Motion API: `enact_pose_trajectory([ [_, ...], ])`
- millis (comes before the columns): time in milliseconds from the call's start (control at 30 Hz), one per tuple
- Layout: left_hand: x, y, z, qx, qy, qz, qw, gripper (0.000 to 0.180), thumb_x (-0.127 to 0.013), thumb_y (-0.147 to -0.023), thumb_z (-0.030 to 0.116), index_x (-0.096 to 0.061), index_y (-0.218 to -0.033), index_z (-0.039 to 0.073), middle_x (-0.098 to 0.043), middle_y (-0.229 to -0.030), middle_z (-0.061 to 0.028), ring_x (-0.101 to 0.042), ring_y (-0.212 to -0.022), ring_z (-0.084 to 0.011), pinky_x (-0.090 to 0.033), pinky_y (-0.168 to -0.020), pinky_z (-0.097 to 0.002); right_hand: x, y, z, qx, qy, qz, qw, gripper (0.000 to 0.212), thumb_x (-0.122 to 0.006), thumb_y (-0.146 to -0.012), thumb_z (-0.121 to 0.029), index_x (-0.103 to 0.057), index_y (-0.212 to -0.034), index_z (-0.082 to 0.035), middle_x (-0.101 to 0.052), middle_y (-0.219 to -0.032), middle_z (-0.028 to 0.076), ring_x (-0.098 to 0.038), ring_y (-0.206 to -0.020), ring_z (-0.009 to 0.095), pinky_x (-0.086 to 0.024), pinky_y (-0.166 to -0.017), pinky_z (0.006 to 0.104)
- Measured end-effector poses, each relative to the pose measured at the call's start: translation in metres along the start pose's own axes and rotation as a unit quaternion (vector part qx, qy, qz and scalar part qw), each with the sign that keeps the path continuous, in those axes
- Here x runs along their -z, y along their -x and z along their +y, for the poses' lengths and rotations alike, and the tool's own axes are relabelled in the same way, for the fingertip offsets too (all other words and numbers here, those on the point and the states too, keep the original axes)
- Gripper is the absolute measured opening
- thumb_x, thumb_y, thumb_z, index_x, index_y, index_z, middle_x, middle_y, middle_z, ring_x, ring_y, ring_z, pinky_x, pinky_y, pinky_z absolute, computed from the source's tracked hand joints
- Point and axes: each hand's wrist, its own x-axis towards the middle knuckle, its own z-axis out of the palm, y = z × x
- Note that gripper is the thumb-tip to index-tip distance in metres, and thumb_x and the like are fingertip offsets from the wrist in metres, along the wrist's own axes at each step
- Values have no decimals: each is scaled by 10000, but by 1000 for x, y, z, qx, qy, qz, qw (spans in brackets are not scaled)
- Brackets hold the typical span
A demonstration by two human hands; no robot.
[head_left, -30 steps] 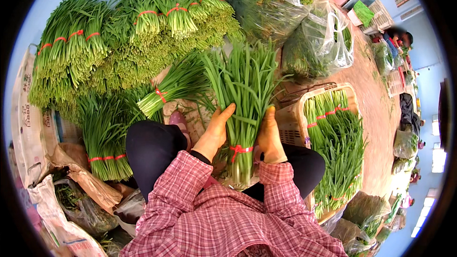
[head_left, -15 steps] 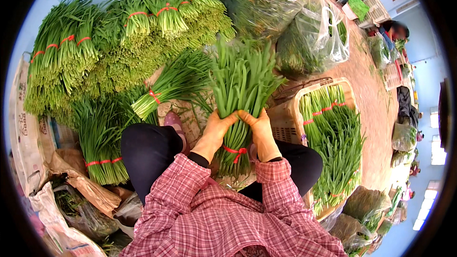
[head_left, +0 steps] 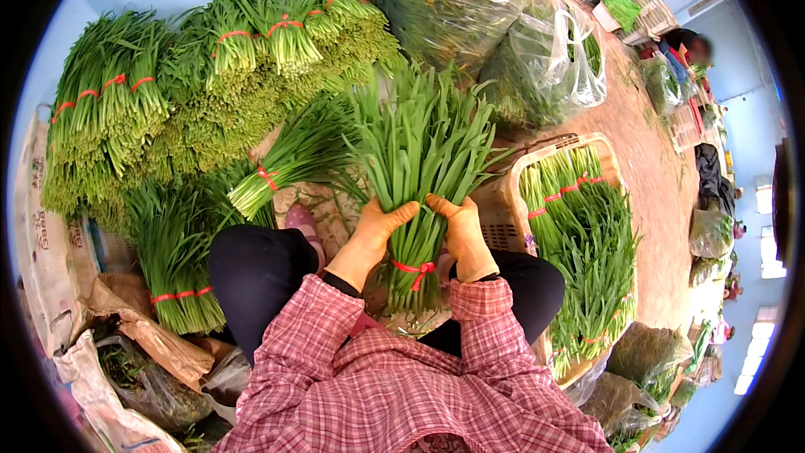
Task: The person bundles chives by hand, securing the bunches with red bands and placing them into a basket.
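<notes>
Between my knees stands a bundle of garlic chives [head_left: 423, 147], its flat green leaves fanning away from me. A red tie [head_left: 414, 268] circles the stalks near their cut ends. My left hand [head_left: 369, 236], in an orange glove, wraps the bundle's left side above the tie. Gripping the opposite side is my right hand [head_left: 463, 236], gloved alike, its thumb nearly meeting the left thumb over the leaves. The fingers behind the bundle are hidden. Just beyond my left knee lies another tied chive bundle [head_left: 289, 155], apart from my hands.
A plastic crate [head_left: 513, 201] filled with tied bundles stands at my right. Stacked bundles [head_left: 226, 92] rise against the wall at far left, and more chives [head_left: 172, 243] stand by my left knee. Clear plastic bags [head_left: 549, 59] of greens sit ahead. Another person [head_left: 689, 49] is at far right.
The leaves of the held bundle have spread wider and show less blur. Both hands keep their grip in nearly the same place. The view has shifted slightly.
</notes>
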Motion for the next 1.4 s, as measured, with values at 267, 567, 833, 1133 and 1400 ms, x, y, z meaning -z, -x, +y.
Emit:
enact_pose_trajectory([
  [267,-9,-1,13,14,55,68,996,531,-807,-825,143,-565,-1268,-25,-665,-1183,-115,-631,-1055,-255,-491,-959,-380,1,8,-17,62,87,-125,986,514,-764,-873,-198,-565,-1290,26,-658,-1201,124,-624,-1061,222,-498,-932,360],
  [567,17,-23,32,11,194,211,958,411,-690,-939,260,-578,-1289,76,-635,-1258,-81,-619,-1109,-285,-501,-976,-504,0,53,-14,29,274,-247,929,881,-856,-739,-96,-384,-1478,-11,-635,-1223,78,-587,-1086,167,-472,-965,308],
  [833,-2,13,64,17,201,35,979,437,-721,-915,206,-572,-1292,44,-635,-1259,-87,-627,-1110,-265,-503,-982,-438,4,65,-39,85,350,-251,898,689,-817,-781,-177,-523,-1377,4,-649,-1205,90,-579,-1072,156,-471,-943,303],
  [1133,-6,25,80,95,313,-33,944,503,-593,-981,271,-467,-1396,17,-517,-1427,-150,-481,-1311,-346,-354,-1122,-556,3,78,-48,103,387,-217,890,734,-864,-687,-351,-581,-1286,-34,-698,-1083,100,-638,-940,189,-522,-815,330],
  [1400,-178,59,73,61,251,-207,944,488,-546,-1014,276,-447,-1432,44,-441,-1500,-112,-402,-1375,-278,-253,-1180,-526,92,175,-204,190,458,-159,854,682,-835,-705,-430,-624,-1204,-16,-714,-1071,143,-668,-987,228,-510,-887,337],
])
